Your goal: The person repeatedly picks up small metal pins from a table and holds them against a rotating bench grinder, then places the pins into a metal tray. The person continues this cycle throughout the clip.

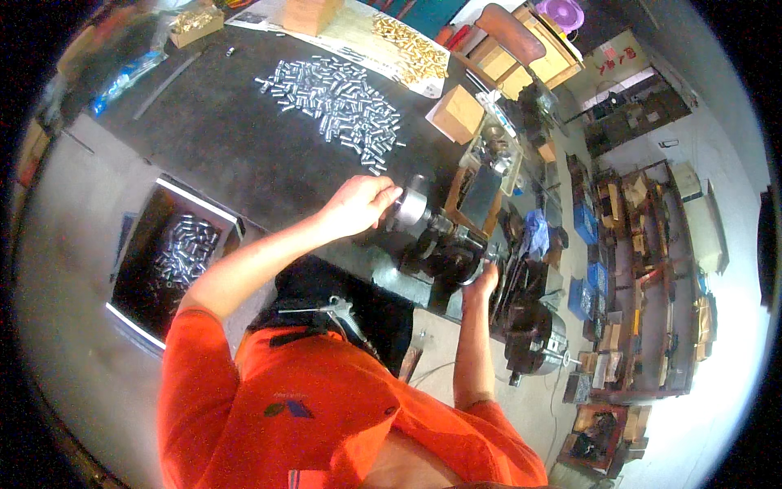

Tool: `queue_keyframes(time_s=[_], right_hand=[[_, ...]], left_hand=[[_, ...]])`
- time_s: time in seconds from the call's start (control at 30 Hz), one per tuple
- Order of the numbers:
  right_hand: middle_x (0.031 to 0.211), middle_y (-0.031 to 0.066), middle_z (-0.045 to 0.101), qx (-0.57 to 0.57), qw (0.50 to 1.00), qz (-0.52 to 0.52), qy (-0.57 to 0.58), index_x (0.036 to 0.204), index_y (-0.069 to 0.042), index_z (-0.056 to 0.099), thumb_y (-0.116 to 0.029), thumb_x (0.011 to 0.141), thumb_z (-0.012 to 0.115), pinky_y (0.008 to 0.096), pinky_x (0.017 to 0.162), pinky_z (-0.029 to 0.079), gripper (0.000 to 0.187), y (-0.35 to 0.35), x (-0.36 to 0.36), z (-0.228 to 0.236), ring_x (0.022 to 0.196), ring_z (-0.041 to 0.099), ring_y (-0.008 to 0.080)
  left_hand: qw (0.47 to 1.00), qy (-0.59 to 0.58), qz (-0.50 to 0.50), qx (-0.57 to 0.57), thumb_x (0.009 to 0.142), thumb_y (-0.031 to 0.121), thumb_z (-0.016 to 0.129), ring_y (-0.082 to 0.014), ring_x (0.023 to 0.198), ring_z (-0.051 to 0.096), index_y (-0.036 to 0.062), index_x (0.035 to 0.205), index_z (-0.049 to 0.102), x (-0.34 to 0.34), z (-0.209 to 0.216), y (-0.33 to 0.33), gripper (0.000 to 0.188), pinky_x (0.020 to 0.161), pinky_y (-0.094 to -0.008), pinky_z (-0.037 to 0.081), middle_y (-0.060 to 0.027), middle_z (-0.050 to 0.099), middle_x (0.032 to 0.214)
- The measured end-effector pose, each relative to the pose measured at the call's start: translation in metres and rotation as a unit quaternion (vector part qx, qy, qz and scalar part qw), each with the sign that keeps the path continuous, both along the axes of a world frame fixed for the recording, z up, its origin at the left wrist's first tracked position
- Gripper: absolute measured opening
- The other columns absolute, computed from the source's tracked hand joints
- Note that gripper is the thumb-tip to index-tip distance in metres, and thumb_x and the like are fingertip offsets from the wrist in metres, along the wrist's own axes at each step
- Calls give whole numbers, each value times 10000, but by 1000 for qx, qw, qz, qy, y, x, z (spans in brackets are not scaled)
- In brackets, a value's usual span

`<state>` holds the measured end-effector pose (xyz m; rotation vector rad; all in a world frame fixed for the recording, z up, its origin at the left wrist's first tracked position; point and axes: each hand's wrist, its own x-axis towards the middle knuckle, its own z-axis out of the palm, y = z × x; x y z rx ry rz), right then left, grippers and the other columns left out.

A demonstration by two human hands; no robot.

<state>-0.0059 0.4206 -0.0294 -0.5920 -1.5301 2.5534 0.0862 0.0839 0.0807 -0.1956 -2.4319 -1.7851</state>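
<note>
Beside the worktop's near edge, at its left, an open black tray with pale rims [138,281] holds a heap of small, shiny silver metal cylinders [191,248]. Near the far left of the dark, smooth worktop [220,138], a small brown cardboard box [199,33] is filled with brass-coloured bits. A loose spread of short, glossy silver metal tubes [334,106] covers the middle; behind it, along the far edge, a printed paper sheet [354,24] carries many small golden pieces [411,53].

At the near edge, right of the middle, sits a dark metal machine with a round silver head [444,248]. The left hand [358,208] has its fingers drawn together against this head's left side; anything between the fingertips is too small to tell. The right hand [482,281] curls at the machine's right end, its grip partly hidden. Farther right, blue plastic bins [585,222] stand by a loaded rack [652,277].
</note>
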Motion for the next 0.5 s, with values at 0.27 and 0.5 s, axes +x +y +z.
queue_keyframes(time_s=[0.27,0.5], right_hand=[[679,18,425,-21,982,36,185,900,7,494,-112,775,423,242,509,311,186,-20,-6,98,551,355,111],[595,-21,308,-259,928,142,228,813,-11,470,-110,712,461,198,362,217,142,11,62,74,450,255,76]], left_hand=[[998,-30,-6,52,898,302,405,-143,412,518,5,712,503,0,1,0,365,434,-300,417,-59,500,517],[992,-64,-19,104,909,350,383,-92,403,482,19,720,478,0,-6,-2,393,400,-230,407,-15,469,510]])
